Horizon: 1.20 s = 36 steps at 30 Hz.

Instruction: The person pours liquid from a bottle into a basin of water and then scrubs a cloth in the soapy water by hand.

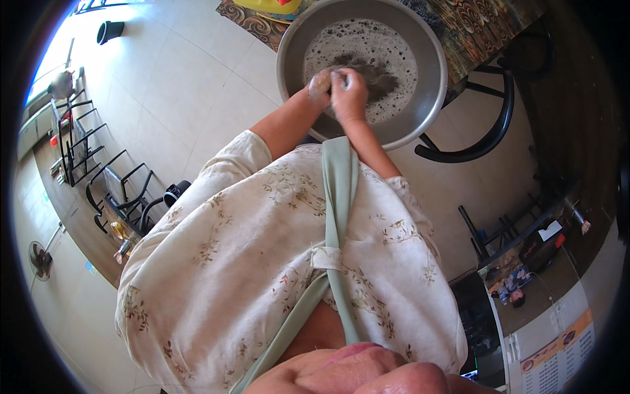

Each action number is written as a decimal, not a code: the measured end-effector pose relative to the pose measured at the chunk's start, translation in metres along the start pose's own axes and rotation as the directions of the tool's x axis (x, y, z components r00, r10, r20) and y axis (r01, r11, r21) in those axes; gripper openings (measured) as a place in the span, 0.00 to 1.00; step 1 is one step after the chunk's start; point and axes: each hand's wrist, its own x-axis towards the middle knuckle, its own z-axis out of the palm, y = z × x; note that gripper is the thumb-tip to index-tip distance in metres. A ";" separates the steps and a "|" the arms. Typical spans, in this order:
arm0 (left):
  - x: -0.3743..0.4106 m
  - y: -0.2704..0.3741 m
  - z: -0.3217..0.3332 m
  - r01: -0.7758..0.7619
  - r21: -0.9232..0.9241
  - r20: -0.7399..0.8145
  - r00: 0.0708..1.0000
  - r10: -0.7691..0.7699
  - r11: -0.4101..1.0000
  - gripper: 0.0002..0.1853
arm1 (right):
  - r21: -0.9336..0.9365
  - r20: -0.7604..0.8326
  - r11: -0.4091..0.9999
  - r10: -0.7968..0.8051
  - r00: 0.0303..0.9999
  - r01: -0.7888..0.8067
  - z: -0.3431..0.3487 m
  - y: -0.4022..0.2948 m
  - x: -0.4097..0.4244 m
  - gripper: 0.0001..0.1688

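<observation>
A large round metal basin point(435, 93) holds grey, soapy water point(393, 47) with foam and bubbles. Over its near left part, my left hand point(321, 83), wet with suds, meets my right hand point(350, 91). The fingers are close together and blurred, so whether anything small is between them cannot be told. A dark patch point(381, 81) lies in the water just beyond my hands; whether it is submerged cloth or murky water is unclear.
The basin rests on a table with a patterned cover point(472, 29). A yellow plastic container point(270, 5) stands at its far left. A black chair point(485, 145) is close on the right. Several chairs point(123, 187) and a black bucket point(110, 32) are on the left.
</observation>
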 end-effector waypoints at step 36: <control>-0.043 0.004 0.026 -0.074 0.428 -0.203 0.963 0.176 0.901 0.12 | -0.359 0.085 0.932 0.078 0.993 -0.043 -0.012 -0.028 0.021 0.25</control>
